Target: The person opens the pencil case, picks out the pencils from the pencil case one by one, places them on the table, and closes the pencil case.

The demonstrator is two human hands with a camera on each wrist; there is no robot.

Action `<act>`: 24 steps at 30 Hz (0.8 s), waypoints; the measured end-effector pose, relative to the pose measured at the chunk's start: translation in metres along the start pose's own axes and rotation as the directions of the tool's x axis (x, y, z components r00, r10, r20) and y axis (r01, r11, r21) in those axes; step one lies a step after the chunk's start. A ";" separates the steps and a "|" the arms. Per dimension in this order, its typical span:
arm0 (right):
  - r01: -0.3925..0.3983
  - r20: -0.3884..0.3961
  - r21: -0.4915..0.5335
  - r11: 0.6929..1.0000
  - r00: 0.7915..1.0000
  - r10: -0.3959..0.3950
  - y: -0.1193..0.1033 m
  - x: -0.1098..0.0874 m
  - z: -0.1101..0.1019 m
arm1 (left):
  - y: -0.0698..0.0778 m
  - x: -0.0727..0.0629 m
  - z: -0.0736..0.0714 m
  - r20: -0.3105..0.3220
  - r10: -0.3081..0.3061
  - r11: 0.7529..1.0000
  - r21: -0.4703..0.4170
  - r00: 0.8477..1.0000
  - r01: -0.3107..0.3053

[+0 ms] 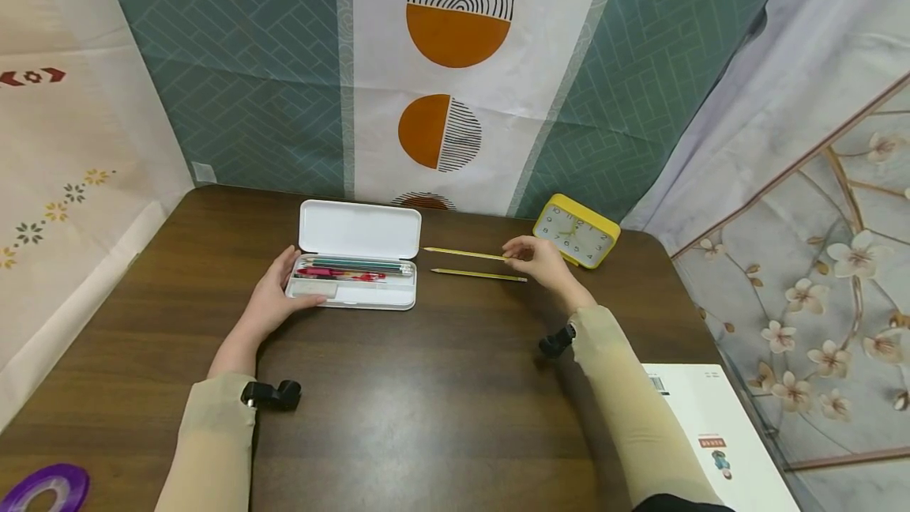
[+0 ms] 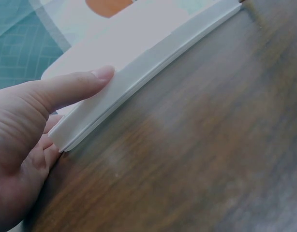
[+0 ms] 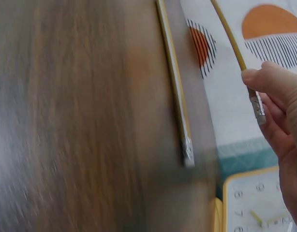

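Note:
A white pencil case (image 1: pixel 359 231) lies with its lid up near the back of the table. Green pencils (image 1: pixel 355 264), a red pen (image 1: pixel 316 271) and a whitish eraser (image 1: pixel 314 288) are inside. My left hand (image 1: pixel 268 297) grips its left end, thumb on the front wall (image 2: pixel 120 89) and fingers round the side. To the right, my right hand (image 1: pixel 542 261) pinches a yellow pencil (image 3: pixel 230 36) between thumb and fingers close to its eraser end. A second yellow pencil (image 1: pixel 478 274) lies on the table just in front of that one.
Behind my right hand stands a yellow alarm clock (image 1: pixel 577 231). A white booklet (image 1: pixel 718 425) lies at the right front edge. A purple tape roll (image 1: pixel 69 484) is at the near left corner. A patterned cloth (image 1: pixel 270 101) hangs behind the table (image 1: pixel 426 401).

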State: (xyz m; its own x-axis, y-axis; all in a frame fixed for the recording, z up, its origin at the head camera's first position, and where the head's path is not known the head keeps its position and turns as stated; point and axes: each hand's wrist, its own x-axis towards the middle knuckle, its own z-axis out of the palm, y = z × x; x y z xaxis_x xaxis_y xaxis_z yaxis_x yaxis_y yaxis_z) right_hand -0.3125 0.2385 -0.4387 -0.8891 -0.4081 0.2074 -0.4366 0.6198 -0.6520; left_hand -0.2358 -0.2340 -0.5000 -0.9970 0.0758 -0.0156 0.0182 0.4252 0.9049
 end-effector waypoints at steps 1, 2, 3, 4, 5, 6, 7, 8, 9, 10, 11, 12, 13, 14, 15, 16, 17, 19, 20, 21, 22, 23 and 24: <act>-0.004 0.010 -0.003 1.000 1.000 0.004 0.002 -0.001 -0.003 | -0.001 0.000 0.000 0.000 0.001 1.000 0.000 1.000 -0.001; -0.010 0.018 -0.003 1.000 1.000 0.010 0.004 -0.002 -0.006 | -0.001 0.000 0.000 -0.002 0.001 1.000 0.000 1.000 -0.001; -0.018 0.025 -0.002 1.000 1.000 0.018 0.006 -0.003 -0.008 | -0.001 0.000 -0.001 -0.001 0.002 1.000 0.000 1.000 -0.002; -0.027 0.032 -0.004 1.000 0.999 0.027 0.008 -0.003 -0.010 | -0.001 -0.001 -0.001 -0.001 0.003 1.000 0.000 1.000 -0.003; -0.038 0.039 -0.003 0.999 0.999 0.038 0.010 -0.004 -0.011 | 0.000 -0.001 -0.001 0.000 0.004 1.000 -0.002 1.000 -0.004; -0.047 0.048 0.001 0.999 0.998 0.047 0.012 -0.005 -0.013 | 0.001 -0.002 -0.001 0.001 0.005 1.000 -0.006 1.000 -0.005; -0.054 0.057 0.006 0.999 0.997 0.054 0.014 -0.006 -0.014 | 0.001 -0.002 -0.002 0.003 0.005 1.000 -0.008 1.000 -0.005; -0.061 0.066 0.012 0.998 0.996 0.060 0.016 -0.006 -0.014 | 0.002 -0.002 -0.002 0.004 0.005 1.000 -0.010 1.000 -0.005; -0.063 0.076 0.021 0.998 0.995 0.062 0.017 -0.007 -0.015 | 0.003 -0.002 -0.002 0.006 0.005 1.000 -0.013 1.000 -0.005; -0.066 0.087 0.031 0.997 0.994 0.063 0.019 -0.008 -0.016 | 0.003 -0.003 -0.002 0.006 0.004 1.000 -0.014 1.000 -0.004; -0.072 0.101 0.039 0.997 0.993 0.067 0.020 -0.009 -0.016 | 0.003 -0.003 -0.003 0.005 0.005 1.000 -0.014 1.000 -0.005; -0.078 0.114 0.051 0.996 0.991 0.072 0.020 -0.009 -0.016 | 0.002 -0.002 -0.003 0.004 0.006 1.000 -0.013 1.000 -0.006; -0.084 0.127 0.061 0.995 0.989 0.075 0.016 -0.011 -0.017 | 0.002 -0.002 -0.003 0.004 0.006 1.000 -0.010 1.000 -0.006; -0.093 0.139 0.071 0.993 0.987 0.083 0.011 -0.013 -0.018 | 0.001 -0.002 -0.002 0.003 0.008 1.000 -0.007 1.000 -0.008; -0.109 0.150 0.080 0.991 0.984 0.096 0.009 -0.013 -0.017 | 0.000 -0.001 -0.002 0.002 0.009 1.000 -0.004 1.000 -0.009; -0.121 0.156 0.084 0.989 0.982 0.107 0.009 -0.014 -0.016 | 0.000 -0.001 -0.002 0.001 0.009 1.000 0.000 1.000 -0.009; -0.126 0.157 0.083 0.989 0.981 0.112 0.008 -0.015 -0.016 | 0.000 -0.001 -0.002 0.001 0.009 1.000 0.001 1.000 -0.009; -0.129 0.149 0.078 0.989 0.982 0.116 0.008 -0.017 -0.013 | 0.001 -0.001 -0.002 0.004 0.007 1.000 0.002 1.000 -0.007; -0.129 0.142 0.070 0.989 0.983 0.118 0.013 -0.017 -0.011 | 0.001 -0.001 -0.001 0.004 0.006 1.000 0.002 1.000 -0.006; -0.126 0.135 0.062 0.990 0.984 0.117 0.018 -0.017 -0.008 | 0.002 -0.001 -0.001 0.005 0.005 1.000 0.000 1.000 -0.005; -0.118 0.126 0.051 0.992 0.986 0.111 0.021 -0.017 -0.007 | 0.002 -0.001 -0.001 0.006 0.004 1.000 0.000 1.000 -0.004; -0.114 0.121 0.046 0.992 0.987 0.107 0.022 -0.018 -0.005 | 0.002 -0.001 -0.001 0.006 0.003 1.000 0.000 1.000 -0.003; -0.112 0.118 0.044 0.993 0.987 0.107 0.023 -0.018 -0.004 | 0.002 -0.001 -0.001 0.006 0.003 1.000 0.001 1.000 -0.003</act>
State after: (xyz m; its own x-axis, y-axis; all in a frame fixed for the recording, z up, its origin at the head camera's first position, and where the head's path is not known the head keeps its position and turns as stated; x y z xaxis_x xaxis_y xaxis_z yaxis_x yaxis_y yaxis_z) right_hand -0.3073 0.2629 -0.4546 -0.9081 -0.4159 0.0492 -0.3274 0.6315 -0.7028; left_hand -0.2346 -0.2340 -0.4976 -0.9965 0.0822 -0.0157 0.0208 0.4259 0.9045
